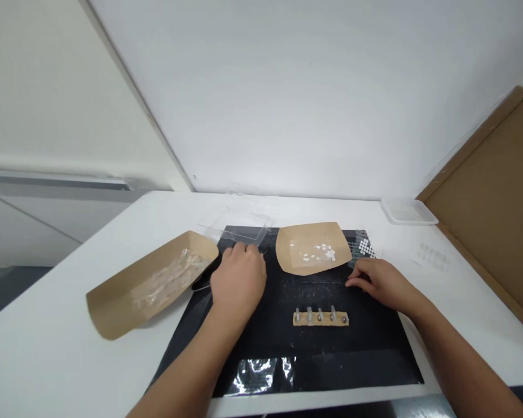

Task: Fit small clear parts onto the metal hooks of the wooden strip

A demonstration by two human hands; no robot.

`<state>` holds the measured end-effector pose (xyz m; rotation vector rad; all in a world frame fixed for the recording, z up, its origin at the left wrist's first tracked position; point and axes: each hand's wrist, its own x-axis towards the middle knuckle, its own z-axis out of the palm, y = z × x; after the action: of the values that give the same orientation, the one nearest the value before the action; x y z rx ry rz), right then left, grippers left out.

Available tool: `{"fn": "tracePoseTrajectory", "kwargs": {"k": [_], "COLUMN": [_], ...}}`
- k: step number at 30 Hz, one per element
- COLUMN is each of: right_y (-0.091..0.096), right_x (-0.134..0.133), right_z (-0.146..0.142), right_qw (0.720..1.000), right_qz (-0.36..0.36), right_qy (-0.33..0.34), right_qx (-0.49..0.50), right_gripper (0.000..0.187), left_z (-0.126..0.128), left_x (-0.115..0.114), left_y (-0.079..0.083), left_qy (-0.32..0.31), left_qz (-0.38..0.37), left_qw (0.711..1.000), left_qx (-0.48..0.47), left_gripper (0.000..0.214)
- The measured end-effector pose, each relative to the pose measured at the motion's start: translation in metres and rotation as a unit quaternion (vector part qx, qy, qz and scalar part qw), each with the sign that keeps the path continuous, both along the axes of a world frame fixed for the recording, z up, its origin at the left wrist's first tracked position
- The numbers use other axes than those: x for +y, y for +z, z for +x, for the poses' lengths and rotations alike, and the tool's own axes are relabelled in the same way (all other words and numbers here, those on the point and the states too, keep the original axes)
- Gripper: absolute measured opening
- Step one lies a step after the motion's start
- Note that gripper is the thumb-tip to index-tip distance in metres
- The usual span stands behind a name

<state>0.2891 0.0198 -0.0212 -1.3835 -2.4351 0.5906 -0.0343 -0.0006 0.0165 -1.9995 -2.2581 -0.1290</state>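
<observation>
My left hand [239, 278] is closed, knuckles up, over the upper left of the black mat [270, 342]. Its fingertips are hidden, close to a clear plastic sheet or bag [244, 223]. On the mat's right side, my right hand [377, 283] has thumb and forefinger pinched together; anything between them is too small to make out. Just beyond it lies a sheet of white round dots [366, 248]. Between and nearer than the hands is a small tan strip [326, 320] with several upright clear pieces. A brown paper tray [292, 264] with loose white dots sits at the mat's far edge.
A larger brown paper tray [108, 307] holding clear plastic pieces leans at the left, partly against the mat. At the back right stands a shallow clear plastic container [408, 212]. Cardboard [492, 203] rises along the right edge, and a white wall [296, 104] closes off the back.
</observation>
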Motion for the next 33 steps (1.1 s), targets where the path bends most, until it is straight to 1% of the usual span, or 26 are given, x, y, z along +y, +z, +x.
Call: {"fn": "tracePoseTrajectory", "kwargs": {"k": [4, 7, 11, 16, 22, 29, 33], "right_y": [-0.004, -0.005, -0.006, -0.005, -0.005, -0.001, 0.001], "right_x": [-0.001, -0.001, 0.000, 0.001, -0.001, -0.001, 0.000], "right_z": [-0.003, -0.004, -0.003, -0.003, -0.004, -0.001, 0.001], "right_qw": [1.000, 1.000, 0.999, 0.999, 0.997, 1.000, 1.000], "right_qz": [0.010, 0.018, 0.023, 0.034, 0.060, 0.026, -0.001], "right_qy": [0.011, 0.010, 0.004, -0.030, -0.033, -0.008, 0.013], "right_qx": [-0.013, -0.023, -0.028, -0.017, -0.028, -0.015, 0.002], "right_gripper": [0.021, 0.021, 0.021, 0.025, 0.028, 0.027, 0.021], "left_z": [-0.001, -0.003, -0.008, -0.013, -0.016, -0.017, -0.017], "left_x": [-0.002, -0.002, 0.001, 0.003, 0.005, 0.006, 0.005], "left_y": [-0.008, -0.010, -0.012, -0.013, -0.014, -0.014, -0.009], "left_qy": [-0.003, -0.006, 0.004, 0.017, 0.009, 0.007, 0.020], "left_qz": [-0.026, -0.036, -0.015, -0.021, -0.034, -0.013, -0.017], "left_qw": [0.999, 0.999, 1.000, 1.000, 0.999, 1.000, 1.000], "left_qx": [0.034, 0.015, -0.024, -0.009, -0.007, 0.010, 0.013], "left_gripper": [0.029, 0.027, 0.023, 0.026, 0.026, 0.025, 0.027]}}
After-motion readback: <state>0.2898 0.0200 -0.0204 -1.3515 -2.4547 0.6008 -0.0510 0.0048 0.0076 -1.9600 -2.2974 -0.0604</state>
